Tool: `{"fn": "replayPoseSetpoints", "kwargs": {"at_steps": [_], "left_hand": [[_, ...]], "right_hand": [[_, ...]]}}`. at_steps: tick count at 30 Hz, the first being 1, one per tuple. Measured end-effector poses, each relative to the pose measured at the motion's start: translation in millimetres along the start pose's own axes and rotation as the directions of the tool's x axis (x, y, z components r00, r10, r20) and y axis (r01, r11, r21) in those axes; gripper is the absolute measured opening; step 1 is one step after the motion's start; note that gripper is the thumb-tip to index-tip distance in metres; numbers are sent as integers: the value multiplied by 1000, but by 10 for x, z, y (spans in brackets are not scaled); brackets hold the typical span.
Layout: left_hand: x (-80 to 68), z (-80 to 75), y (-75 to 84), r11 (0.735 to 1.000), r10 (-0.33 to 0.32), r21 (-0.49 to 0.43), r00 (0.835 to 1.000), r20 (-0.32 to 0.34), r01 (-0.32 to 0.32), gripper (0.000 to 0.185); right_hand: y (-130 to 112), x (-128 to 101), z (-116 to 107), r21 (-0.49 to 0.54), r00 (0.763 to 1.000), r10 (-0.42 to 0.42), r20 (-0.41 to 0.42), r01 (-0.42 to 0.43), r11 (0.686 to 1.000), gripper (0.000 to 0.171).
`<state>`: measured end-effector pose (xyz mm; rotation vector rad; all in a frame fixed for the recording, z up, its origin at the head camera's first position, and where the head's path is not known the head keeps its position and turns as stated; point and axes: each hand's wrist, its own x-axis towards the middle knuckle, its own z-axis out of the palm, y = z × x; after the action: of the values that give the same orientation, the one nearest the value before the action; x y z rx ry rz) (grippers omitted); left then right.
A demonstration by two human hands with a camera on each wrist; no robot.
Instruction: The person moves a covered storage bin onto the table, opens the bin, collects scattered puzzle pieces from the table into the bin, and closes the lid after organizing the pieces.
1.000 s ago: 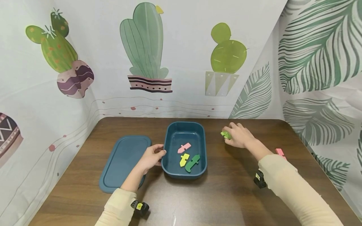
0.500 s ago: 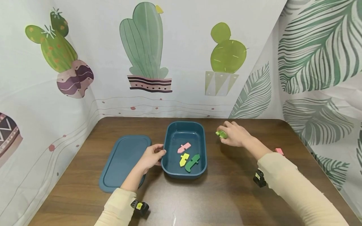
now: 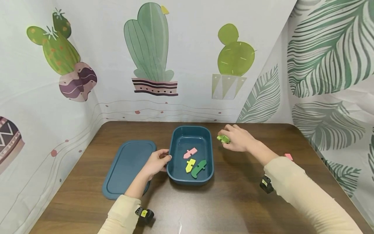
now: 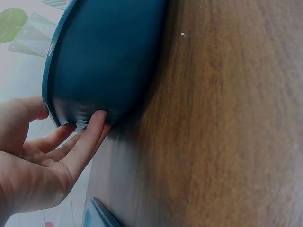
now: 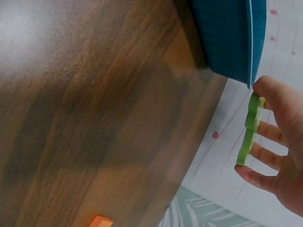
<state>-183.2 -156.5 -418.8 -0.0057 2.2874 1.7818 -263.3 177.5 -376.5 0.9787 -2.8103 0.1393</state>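
A dark teal box stands mid-table with a pink piece, a yellow piece and a dark green piece lying inside. My left hand rests against the box's left wall, fingers straight and touching it. My right hand pinches a light green flat piece just right of the box's far right corner, above the table. The right wrist view has that piece held edge-on between thumb and fingers beside the box rim.
The box's teal lid lies flat on the brown table to the left. A pink piece lies near the right edge, by my right sleeve. Printed cactus and leaf cloth walls close in the back and sides.
My right hand has carried the light green piece leftward, closer to the box's right rim. The left hand and the pieces in the box have not moved.
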Motion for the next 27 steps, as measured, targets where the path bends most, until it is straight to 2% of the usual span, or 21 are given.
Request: {"fn": "replayPoseSetpoints", "kwargs": {"at_steps": [22,27], "left_hand": [[-5,-2,-5,1000,7,-17,1000,-1,-7,44],[-7,-2,-6,1000,5,-16,1000,-3,-5,44]], "right_hand": [[-338,158,-50,1,994,-106,7,106,994,32],[-427,189,-86,14,992,-120,34,120,993,32]]}}
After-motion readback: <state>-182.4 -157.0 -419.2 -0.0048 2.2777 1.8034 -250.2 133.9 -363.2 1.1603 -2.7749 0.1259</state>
